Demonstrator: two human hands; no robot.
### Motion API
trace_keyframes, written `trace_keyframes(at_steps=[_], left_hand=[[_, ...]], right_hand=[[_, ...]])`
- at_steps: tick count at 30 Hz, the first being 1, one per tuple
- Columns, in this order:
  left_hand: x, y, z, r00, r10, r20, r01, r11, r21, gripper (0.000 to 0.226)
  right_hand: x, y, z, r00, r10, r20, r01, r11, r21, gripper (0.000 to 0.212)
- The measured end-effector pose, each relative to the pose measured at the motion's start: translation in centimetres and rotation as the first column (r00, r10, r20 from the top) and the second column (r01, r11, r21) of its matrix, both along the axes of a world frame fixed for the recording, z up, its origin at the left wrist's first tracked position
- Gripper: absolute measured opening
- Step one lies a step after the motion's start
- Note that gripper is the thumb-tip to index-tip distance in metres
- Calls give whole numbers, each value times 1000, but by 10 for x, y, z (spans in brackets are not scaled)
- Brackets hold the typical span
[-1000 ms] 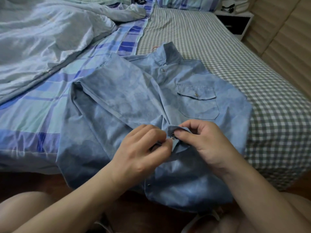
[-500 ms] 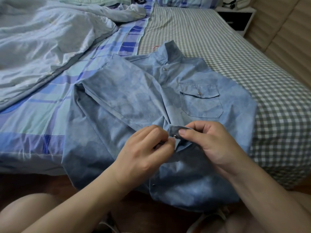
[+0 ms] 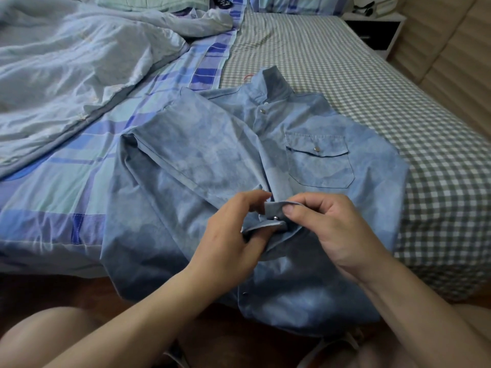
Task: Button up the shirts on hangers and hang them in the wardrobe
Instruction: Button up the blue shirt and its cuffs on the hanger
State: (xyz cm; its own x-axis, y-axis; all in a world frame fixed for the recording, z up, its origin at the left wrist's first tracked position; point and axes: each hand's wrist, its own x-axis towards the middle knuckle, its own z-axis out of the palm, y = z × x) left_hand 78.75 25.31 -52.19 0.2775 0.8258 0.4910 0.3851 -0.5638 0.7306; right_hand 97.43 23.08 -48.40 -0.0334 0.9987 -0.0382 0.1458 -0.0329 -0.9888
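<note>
A blue denim shirt [image 3: 202, 160] lies front-up on the bed, collar away from me, its hem hanging over the near edge. A red hanger hook [image 3: 248, 76] peeks out beside the collar. Metal snaps show at the neck [image 3: 263, 110] and on the chest pocket [image 3: 316, 149]. My left hand [image 3: 231, 243] pinches the lower placket edge at mid-front. My right hand [image 3: 332, 229] pinches the other placket edge, thumb just beside a metal snap [image 3: 275, 218]. The two edges lie a little apart. A lower snap [image 3: 244, 294] sits unfastened near the hem.
A rumpled pale blue duvet [image 3: 74, 62] fills the left of the bed over a blue plaid sheet [image 3: 53, 187]. Grey checked sheet [image 3: 398, 102] covers the right side. A white nightstand [image 3: 377, 27] stands at the far right by a padded beige wall [image 3: 457, 62]. My knees frame the bottom.
My hands have drawn slightly apart; the placket edges, pressed together before, now show a gap with the snap exposed. The view has shifted a little.
</note>
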Motion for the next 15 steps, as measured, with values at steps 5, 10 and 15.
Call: trace_keyframes(at_steps=[5,10,15], left_hand=[[4,-1,7,995,-73,75,75,997,-31,9],[4,-4,7,994,17,108,8,975,-222,14],[4,0,6,995,52,83,-35,981,-192,9]], right_hand=[[-1,1,-2,999,-5,42,3,999,38,20],[0,1,-3,995,-20,101,10,995,100,22],[-1,2,-5,986,-16,163,-6,991,134,13]])
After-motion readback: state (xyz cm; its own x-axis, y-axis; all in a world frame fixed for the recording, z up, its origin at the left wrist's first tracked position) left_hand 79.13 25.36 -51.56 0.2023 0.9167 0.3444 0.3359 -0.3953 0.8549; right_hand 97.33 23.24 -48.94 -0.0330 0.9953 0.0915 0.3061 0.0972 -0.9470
